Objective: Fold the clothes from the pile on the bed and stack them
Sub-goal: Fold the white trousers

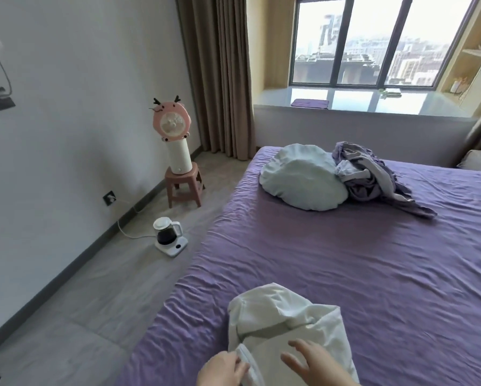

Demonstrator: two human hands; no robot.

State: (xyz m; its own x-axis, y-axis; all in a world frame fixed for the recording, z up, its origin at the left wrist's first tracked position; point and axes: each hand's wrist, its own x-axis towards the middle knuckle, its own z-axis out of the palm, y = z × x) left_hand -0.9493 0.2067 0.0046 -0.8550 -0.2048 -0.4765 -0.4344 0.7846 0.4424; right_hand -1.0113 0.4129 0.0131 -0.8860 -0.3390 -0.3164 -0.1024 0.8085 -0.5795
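The left hand [224,369] comes in low at the near edge of the bed [331,260], knuckles up, its fingers curled round the ribbed hem of a white garment [286,321] and pinching that edge. Just to the right of it the right hand [311,360] lies over the same garment with fingers spread and nearly straight, gripping nothing; whether the fingertips actually press the cloth I cannot tell. The garment sits partly folded under both hands, its far end bunched into a rounded hump beyond the fingers.

Well off to the left of the grip, on the floor, stands a kettle [168,234] on a white base, dark liquid in its glass jug. Beyond that a pink fan [172,122] perches on a small stool [184,185]. No writing on either can be read.

Far ahead of the hands lies a pale blue pillow [303,178], and touching its right side a heap of purple clothes [373,176], crumpled and unfolded.
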